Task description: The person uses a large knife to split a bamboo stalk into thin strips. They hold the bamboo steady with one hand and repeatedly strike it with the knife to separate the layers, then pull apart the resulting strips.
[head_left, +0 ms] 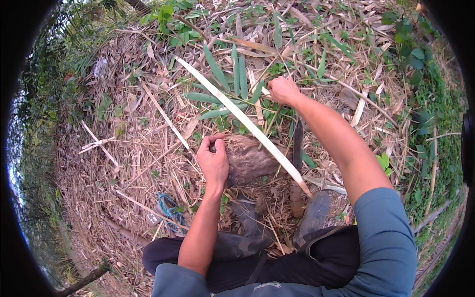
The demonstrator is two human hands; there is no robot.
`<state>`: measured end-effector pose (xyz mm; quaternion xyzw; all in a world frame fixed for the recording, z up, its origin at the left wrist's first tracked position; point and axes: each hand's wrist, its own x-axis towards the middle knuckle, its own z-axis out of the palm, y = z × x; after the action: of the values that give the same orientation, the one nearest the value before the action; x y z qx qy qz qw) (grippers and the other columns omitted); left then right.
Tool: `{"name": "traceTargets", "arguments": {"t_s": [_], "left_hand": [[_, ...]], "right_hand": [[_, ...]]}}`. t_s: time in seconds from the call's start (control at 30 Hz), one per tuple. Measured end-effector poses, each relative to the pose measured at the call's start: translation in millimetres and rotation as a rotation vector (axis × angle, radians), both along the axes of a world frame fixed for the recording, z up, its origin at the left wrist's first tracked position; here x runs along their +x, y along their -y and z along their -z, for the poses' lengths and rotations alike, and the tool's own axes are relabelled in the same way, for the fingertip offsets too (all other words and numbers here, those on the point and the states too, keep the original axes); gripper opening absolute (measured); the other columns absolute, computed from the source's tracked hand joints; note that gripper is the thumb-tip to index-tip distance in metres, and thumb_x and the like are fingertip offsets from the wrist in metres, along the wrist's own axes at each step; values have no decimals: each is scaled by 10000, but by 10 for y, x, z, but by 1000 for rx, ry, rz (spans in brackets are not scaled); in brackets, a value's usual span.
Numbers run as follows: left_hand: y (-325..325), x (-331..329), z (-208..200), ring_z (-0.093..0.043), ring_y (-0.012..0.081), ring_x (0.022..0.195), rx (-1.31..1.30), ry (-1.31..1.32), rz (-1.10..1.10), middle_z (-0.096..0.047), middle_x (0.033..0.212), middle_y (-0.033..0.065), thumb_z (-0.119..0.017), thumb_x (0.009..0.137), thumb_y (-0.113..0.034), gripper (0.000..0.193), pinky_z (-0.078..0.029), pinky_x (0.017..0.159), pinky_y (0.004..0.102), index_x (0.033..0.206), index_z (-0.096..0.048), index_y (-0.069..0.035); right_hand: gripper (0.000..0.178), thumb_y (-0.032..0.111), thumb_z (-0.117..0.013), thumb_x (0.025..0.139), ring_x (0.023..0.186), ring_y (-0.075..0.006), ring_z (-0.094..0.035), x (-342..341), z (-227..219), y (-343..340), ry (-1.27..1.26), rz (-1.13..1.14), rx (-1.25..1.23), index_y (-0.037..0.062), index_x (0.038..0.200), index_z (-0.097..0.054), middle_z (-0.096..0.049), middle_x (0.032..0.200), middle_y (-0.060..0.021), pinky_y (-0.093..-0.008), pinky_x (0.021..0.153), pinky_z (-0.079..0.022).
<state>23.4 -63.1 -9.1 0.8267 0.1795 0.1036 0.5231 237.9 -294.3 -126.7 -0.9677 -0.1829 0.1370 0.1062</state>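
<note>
My left hand (213, 161) is curled beside the left end of a short, weathered log (252, 158); a dark gap shows between thumb and fingers, and what they hold, if anything, is hidden. Farther out, my right hand (283, 91) is closed in a fist just above the leaf litter. A pale end pokes out at its left side, too small to name. Between the hands, a long, pale split bamboo strip (237, 113) lies slantwise across the log, its near end by my right boot (315, 213). Close by the log's right end is a dark blade with a brown handle (297, 198).
Dry leaves and bamboo scraps cover the ground. Green bamboo leaves (215, 67) lie beyond the log. More pale strips (166, 116) are scattered at the left, near a blue cord (170, 212). A thin branch (354, 91) crosses the far right, with green plants (420, 119) beyond.
</note>
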Motion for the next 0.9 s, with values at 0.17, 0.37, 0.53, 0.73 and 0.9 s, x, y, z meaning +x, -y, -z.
{"name": "traceTargets", "arguments": {"t_s": [0.17, 0.37, 0.53, 0.73, 0.9], "left_hand": [[-5, -58, 1, -435, 64, 642, -4, -31, 11, -538, 700, -25, -563, 936, -89, 183, -376, 592, 248, 995, -710, 3], [-25, -45, 46, -475, 64, 675, 29, 29, 19, -599, 730, -6, -571, 936, -100, 181, -404, 620, 243, 991, -711, 2], [-5, -5, -4, -486, 77, 664, 8, -2, 17, -619, 749, 10, -575, 929, -104, 188, -417, 622, 256, 989, -714, 7], [-17, 2, 48, -462, 71, 651, -2, 37, 35, -595, 732, -4, -573, 934, -102, 188, -404, 608, 252, 999, -710, 11], [24, -14, -19, -468, 80, 668, -25, -15, 13, -596, 743, 3, -574, 930, -85, 177, -412, 624, 262, 998, -707, 11]], "right_hand": [[292, 306, -569, 927, 1041, -343, -657, -177, 320, -149, -15, 132, -79, 80, 1076, -680, -706, 1043, -164, -526, 995, -398], [313, 360, -633, 889, 1107, -344, -641, -153, 159, -192, -243, 161, -200, 115, 1063, -720, -707, 1075, -169, -549, 1005, -375], [398, 425, -652, 828, 1147, -298, -633, -116, 100, -152, -237, 237, -99, 138, 1089, -742, -724, 1114, -113, -470, 993, -322], [525, 548, -599, 875, 1215, -319, -583, -147, 203, -115, -231, 255, -90, 155, 1209, -696, -629, 1282, -141, -525, 1079, -268], [473, 505, -628, 897, 1237, -347, -548, -166, 262, -177, -223, 418, -54, 162, 1216, -691, -577, 1313, -156, -548, 1086, -260]]}}
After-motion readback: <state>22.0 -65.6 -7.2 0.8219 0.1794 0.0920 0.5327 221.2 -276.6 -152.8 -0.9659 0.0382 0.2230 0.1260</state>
